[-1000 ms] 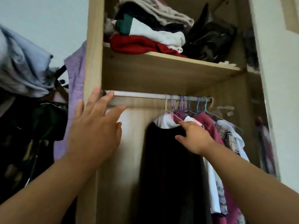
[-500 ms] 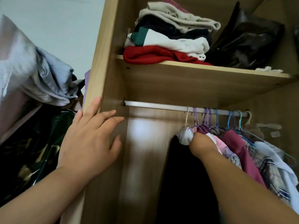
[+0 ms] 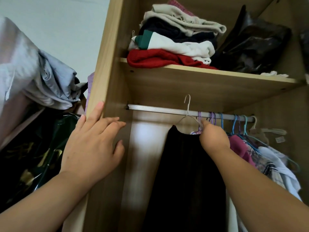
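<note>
A black garment (image 3: 184, 173) hangs on a white wire hanger (image 3: 188, 113) inside a wooden wardrobe. My right hand (image 3: 214, 138) grips the hanger at its right shoulder. The hanger's hook stands above the metal rail (image 3: 158, 110), lifted clear of it. My left hand (image 3: 93, 146) rests flat with straight fingers on the wardrobe's left side panel (image 3: 107, 64).
Several coloured hangers with shirts (image 3: 250, 144) crowd the rail's right end. A shelf (image 3: 209, 72) above holds folded clothes (image 3: 168, 47) and a dark bag (image 3: 254, 46). Grey cloth (image 3: 33, 72) and dark plastic (image 3: 33, 156) hang left of the wardrobe.
My right hand closed on the hanger under the black garment and raised it, so its hook now stands above the rail. The left hand stayed on the side panel.
</note>
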A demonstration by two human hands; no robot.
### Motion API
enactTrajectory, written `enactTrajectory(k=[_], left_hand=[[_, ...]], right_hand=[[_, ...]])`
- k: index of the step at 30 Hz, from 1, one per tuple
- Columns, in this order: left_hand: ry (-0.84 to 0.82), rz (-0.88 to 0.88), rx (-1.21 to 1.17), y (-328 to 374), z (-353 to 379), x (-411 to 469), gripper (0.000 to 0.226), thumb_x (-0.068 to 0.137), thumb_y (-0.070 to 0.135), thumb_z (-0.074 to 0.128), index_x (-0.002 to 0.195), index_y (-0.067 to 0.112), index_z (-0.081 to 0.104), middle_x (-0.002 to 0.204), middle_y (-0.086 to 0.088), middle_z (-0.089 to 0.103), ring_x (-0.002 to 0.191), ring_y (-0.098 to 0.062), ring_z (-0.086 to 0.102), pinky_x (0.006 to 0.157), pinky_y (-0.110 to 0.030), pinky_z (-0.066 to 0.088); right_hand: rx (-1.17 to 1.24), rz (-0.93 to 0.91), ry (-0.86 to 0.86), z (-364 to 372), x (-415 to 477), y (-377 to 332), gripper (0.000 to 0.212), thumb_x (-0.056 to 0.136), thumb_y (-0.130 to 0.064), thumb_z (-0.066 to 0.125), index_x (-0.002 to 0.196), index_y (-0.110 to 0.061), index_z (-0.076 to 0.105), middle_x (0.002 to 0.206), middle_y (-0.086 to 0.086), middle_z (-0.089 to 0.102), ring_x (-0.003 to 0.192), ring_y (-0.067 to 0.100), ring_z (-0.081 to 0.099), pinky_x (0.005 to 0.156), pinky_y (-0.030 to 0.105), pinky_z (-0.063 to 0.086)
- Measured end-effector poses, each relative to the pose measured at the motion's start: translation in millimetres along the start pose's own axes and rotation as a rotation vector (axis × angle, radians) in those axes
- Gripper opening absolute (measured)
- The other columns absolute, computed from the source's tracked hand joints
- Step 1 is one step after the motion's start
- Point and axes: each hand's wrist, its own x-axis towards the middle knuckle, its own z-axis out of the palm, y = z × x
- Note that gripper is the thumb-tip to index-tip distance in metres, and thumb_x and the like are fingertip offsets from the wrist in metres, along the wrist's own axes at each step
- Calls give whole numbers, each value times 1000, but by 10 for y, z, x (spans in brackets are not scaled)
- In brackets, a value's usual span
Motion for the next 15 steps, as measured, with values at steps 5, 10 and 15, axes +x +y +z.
enactTrajectory(k=[5, 10, 15], left_hand=[[-40, 50, 30, 72, -32, -28, 50, 73, 38, 42, 109, 16, 69, 122, -9, 63, 137, -37, 34, 102, -56, 31], [-140, 81, -186, 530, 96, -137, 47, 75, 33, 61, 121, 24, 60, 139, -9, 51, 140, -31, 29, 107, -57, 28], [-418, 18, -483, 1196, 469, -388, 62, 81, 45, 52, 140, 36, 34, 154, 4, 26, 146, -17, 8, 115, -48, 16]], right_hand=[[-3, -71, 154, -190, -371, 354, 34, 88, -8, 44, 119, -17, 56, 89, 19, 68, 82, 38, 63, 64, 41, 50], [-116, -157, 191, -500, -968, 737, 15, 90, -18, 55, 93, -14, 69, 80, 16, 69, 74, 37, 64, 58, 39, 49], [-155, -157, 203, -895, -1663, 899, 19, 82, -8, 68, 98, -15, 74, 83, 17, 72, 69, 37, 68, 59, 40, 53]])
